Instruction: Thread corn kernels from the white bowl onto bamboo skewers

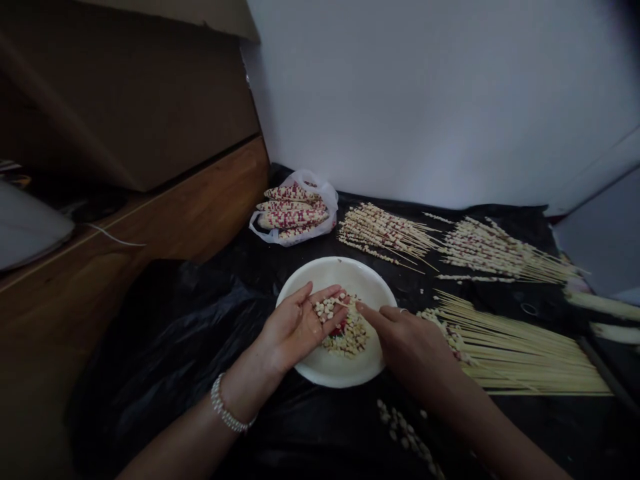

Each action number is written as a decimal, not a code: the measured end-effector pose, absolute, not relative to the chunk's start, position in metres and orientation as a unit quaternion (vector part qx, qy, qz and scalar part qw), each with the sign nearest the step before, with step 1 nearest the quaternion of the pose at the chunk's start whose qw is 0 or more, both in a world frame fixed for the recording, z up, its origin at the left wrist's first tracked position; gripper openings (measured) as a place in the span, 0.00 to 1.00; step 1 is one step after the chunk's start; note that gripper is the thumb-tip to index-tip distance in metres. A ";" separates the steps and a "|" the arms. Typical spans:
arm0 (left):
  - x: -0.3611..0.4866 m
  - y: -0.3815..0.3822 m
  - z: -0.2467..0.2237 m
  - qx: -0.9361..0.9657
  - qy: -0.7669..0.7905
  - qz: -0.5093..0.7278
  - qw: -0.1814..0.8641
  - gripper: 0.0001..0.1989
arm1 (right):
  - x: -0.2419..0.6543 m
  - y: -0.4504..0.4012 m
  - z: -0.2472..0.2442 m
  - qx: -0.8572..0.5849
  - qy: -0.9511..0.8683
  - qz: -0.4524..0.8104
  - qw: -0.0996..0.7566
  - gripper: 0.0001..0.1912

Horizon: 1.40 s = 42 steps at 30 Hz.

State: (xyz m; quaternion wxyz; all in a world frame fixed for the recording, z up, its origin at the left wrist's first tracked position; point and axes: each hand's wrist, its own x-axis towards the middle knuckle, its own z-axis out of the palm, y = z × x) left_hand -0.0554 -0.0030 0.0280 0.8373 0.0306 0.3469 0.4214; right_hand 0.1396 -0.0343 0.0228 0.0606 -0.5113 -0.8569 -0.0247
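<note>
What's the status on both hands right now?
Left hand cupped, corn kernels in palm. Right hand on bamboo skewer. Both over white plate, loose kernels below.

White wall [430, 100] fills upper right. Brown carton [125, 100] stands upper left on wooden bench [150, 217]; thin white cable [117, 235] lies across bench. Grey object [25, 227] at far left, edge of grey panel [600, 227] at right. Black plastic sheet [150, 347] covers low surface. Light dim, soft.
</note>
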 end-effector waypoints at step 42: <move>-0.051 -0.044 0.014 0.926 0.328 0.007 0.186 0.37 | 0.162 -0.002 -0.010 -0.660 -0.729 0.098 0.151 0.25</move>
